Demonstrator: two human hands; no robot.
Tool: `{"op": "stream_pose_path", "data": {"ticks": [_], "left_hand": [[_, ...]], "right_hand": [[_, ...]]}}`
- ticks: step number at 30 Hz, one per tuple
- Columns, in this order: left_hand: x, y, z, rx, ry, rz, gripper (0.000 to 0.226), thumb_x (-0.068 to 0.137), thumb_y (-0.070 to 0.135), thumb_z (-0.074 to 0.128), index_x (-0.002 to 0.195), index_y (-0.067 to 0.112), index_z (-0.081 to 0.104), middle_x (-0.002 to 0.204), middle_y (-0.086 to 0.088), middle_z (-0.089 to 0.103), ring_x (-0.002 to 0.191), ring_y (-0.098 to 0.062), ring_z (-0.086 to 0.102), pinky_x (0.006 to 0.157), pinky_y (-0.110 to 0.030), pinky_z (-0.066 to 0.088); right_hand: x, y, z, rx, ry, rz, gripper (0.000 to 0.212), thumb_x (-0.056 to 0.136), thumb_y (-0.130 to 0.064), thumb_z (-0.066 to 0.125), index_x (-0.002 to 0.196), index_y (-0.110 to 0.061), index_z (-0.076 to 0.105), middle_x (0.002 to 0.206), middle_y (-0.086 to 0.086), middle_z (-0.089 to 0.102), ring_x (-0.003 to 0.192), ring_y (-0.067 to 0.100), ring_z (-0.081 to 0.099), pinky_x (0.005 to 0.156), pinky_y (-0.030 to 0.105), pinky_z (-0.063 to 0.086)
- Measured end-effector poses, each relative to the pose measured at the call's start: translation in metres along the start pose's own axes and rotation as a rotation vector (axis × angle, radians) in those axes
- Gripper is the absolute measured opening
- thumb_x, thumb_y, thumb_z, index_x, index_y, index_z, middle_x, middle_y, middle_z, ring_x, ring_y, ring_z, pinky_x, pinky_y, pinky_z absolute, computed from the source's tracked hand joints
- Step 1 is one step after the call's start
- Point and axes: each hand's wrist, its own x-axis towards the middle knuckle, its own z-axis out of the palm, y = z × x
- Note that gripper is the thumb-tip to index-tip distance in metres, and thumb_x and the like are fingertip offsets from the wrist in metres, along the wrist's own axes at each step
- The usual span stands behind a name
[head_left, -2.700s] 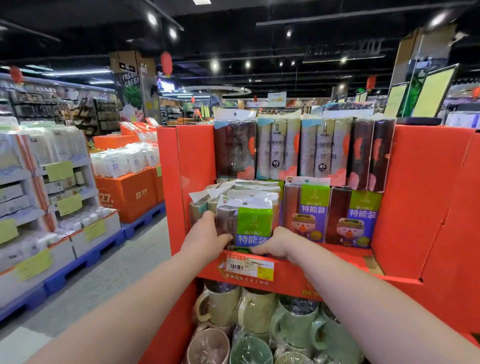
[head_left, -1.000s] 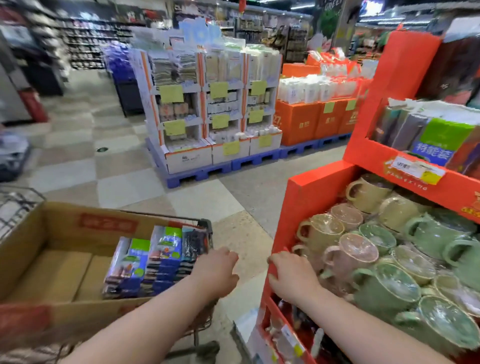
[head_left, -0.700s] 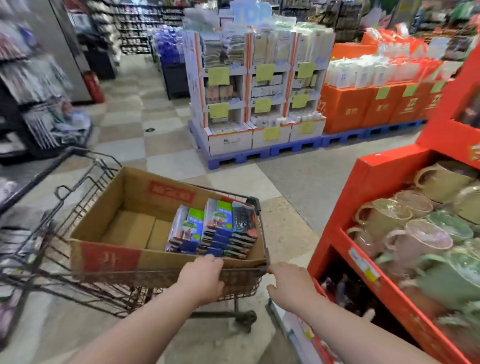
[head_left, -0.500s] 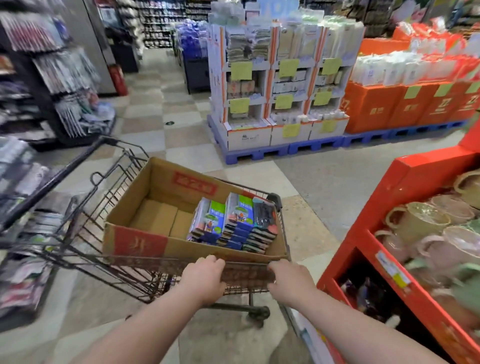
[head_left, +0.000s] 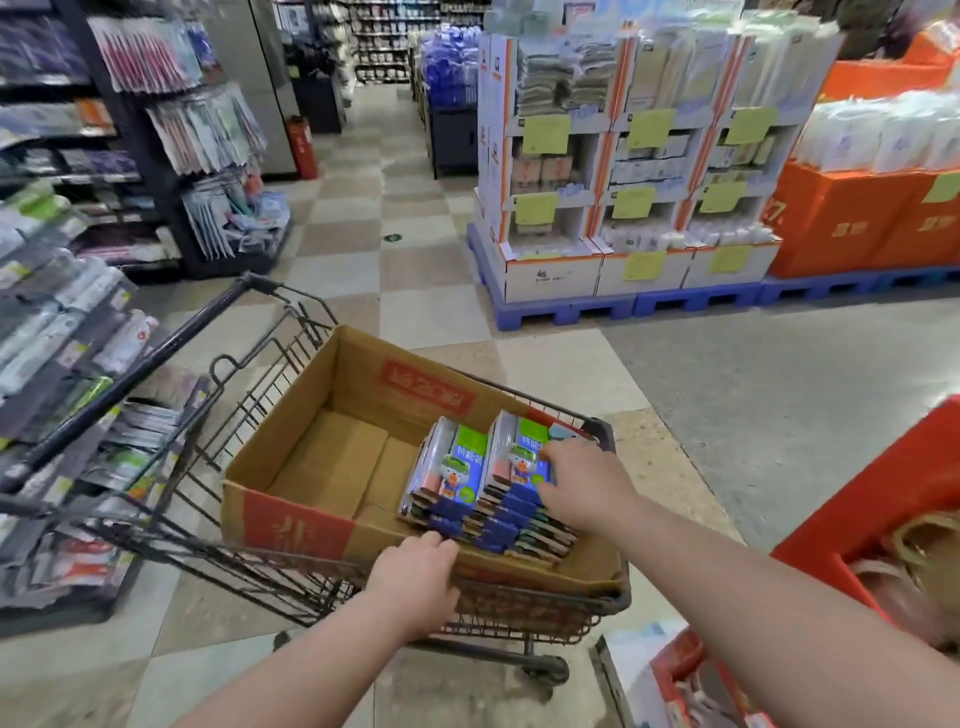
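A dark wire shopping cart (head_left: 249, 395) stands in front of me with an opened cardboard box (head_left: 332, 410) inside it. Several packs with green and blue labels (head_left: 457, 478) lie stacked in the box's right half; its left half shows bare cardboard. My right hand (head_left: 582, 483) reaches into the box, its fingers on the rightmost packs. My left hand (head_left: 415, 582) rests over the box's near edge by the packs. Whether either hand grips anything, I cannot see.
A red display stand (head_left: 883, 499) with mugs (head_left: 930, 545) sits close on my right. Shelves of hanging packets (head_left: 67, 322) line the left. White display boxes on blue pallets (head_left: 623, 218) and orange boxes (head_left: 857, 218) stand ahead. Checkered floor (head_left: 363, 218) runs down the aisle.
I have turned from the red stand to the cart. Both hands rose from the cart's front rim; the right one went into the box onto the packs.
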Motion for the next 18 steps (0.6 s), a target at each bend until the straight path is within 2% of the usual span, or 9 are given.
{"op": "stream_pose_path", "data": {"ticks": [6, 13, 18], "left_hand": [[0.065, 0.002, -0.037, 0.001, 0.068, -0.021, 0.042, 0.092, 0.033, 0.048, 0.131, 0.018, 0.045, 0.139, -0.003, 0.045, 0.126, -0.025, 0.046, 0.099, -0.038, 0.043], [0.131, 0.002, -0.073, -0.01, 0.115, -0.056, 0.045, 0.094, 0.036, 0.047, 0.134, 0.018, 0.044, 0.132, -0.004, 0.049, 0.123, -0.025, 0.048, 0.097, -0.037, 0.045], [0.17, -0.005, -0.097, -0.006, 0.128, -0.052, 0.045, 0.092, 0.035, 0.049, 0.133, 0.017, 0.044, 0.132, -0.005, 0.047, 0.122, -0.027, 0.048, 0.094, -0.041, 0.046]], "right_hand": [[0.047, 0.03, 0.021, -0.009, -0.103, -0.049, 0.037, 0.092, -0.033, 0.049, 0.126, -0.02, 0.052, 0.127, 0.006, 0.056, 0.117, 0.03, 0.054, 0.094, 0.038, 0.043], [0.085, 0.056, 0.052, 0.006, -0.226, -0.055, 0.037, 0.09, -0.029, 0.048, 0.126, -0.022, 0.05, 0.123, 0.005, 0.058, 0.112, 0.028, 0.057, 0.09, 0.037, 0.045], [0.104, 0.064, 0.073, 0.068, -0.31, 0.008, 0.035, 0.09, -0.036, 0.048, 0.123, -0.025, 0.051, 0.122, 0.003, 0.057, 0.11, 0.028, 0.057, 0.089, 0.038, 0.048]]}}
